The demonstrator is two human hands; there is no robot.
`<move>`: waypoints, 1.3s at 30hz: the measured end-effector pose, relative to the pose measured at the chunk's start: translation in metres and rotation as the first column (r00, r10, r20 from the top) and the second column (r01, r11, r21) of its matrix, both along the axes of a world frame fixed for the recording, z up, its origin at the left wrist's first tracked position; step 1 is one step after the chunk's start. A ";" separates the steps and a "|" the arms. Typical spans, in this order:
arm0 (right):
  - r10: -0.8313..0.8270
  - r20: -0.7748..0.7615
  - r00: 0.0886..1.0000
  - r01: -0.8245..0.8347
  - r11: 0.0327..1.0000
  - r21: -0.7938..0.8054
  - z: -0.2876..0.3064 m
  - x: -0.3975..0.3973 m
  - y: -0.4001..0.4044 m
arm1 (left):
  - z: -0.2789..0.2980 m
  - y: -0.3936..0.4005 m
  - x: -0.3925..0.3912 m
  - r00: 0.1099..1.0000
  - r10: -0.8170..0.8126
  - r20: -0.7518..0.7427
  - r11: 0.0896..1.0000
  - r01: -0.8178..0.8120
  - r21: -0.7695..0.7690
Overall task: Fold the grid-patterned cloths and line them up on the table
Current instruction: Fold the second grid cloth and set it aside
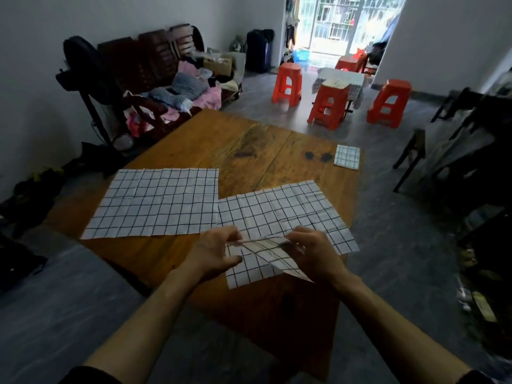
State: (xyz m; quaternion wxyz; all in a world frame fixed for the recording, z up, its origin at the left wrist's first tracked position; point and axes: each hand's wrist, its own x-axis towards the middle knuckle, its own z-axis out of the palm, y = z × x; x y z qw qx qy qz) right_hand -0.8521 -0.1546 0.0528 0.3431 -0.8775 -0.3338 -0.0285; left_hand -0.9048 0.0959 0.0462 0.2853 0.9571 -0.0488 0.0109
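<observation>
Your table (249, 151) runs away from you at an angle, its near corner below your forearms and its far right edge just beyond the folded cloth (347, 157). Bare wood lies open across the far half, between the spread cloths and that folded square, and along the near left side.

The left cloth (155, 202) lies flat and spread, its near left corner close to the table's left edge. The right cloth (279, 217) touches it at one corner and reaches the right edge of the table; its near right corner seems to hang just over. You are working on this one: your left hand (214, 252) pinches the near edge between thumb and fingers, and your right hand (313, 254) pinches a lifted corner, so a flap is raised and turned over between them. Both hands are clamped on the right cloth, close together but apart.

Around you: a bench (166, 79) heaped with clothes at far left, a fan (80, 67) beside it, three orange stools (329, 106) beyond the table, and dark chairs (457, 151) near the right side.

The raised flap is blurred, and your right hand covers the cloth's fold line. The room's right edge is too dark to make out.
</observation>
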 end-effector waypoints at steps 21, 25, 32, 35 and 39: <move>-0.218 0.109 0.970 0.186 0.951 0.247 0.041 -0.028 -0.060 | 0.044 0.003 -0.012 0.993 -0.026 0.111 0.888 0.075 -0.454; -0.193 0.109 0.975 0.151 0.937 0.314 0.038 -0.037 -0.076 | 0.066 -0.013 -0.031 0.993 -0.028 0.118 0.902 0.076 -0.424; -0.110 0.074 0.991 0.076 0.929 0.362 0.041 -0.050 -0.100 | 0.085 -0.038 -0.063 0.984 0.062 0.168 0.859 0.033 -0.511; -0.101 0.027 0.995 0.083 0.922 0.378 0.045 -0.045 -0.098 | 0.089 -0.041 -0.063 0.979 0.113 0.168 0.827 0.001 -0.562; -0.080 -0.015 0.997 0.080 0.932 0.352 0.043 -0.023 -0.088 | 0.089 -0.034 -0.044 0.981 0.144 0.127 0.781 -0.034 -0.624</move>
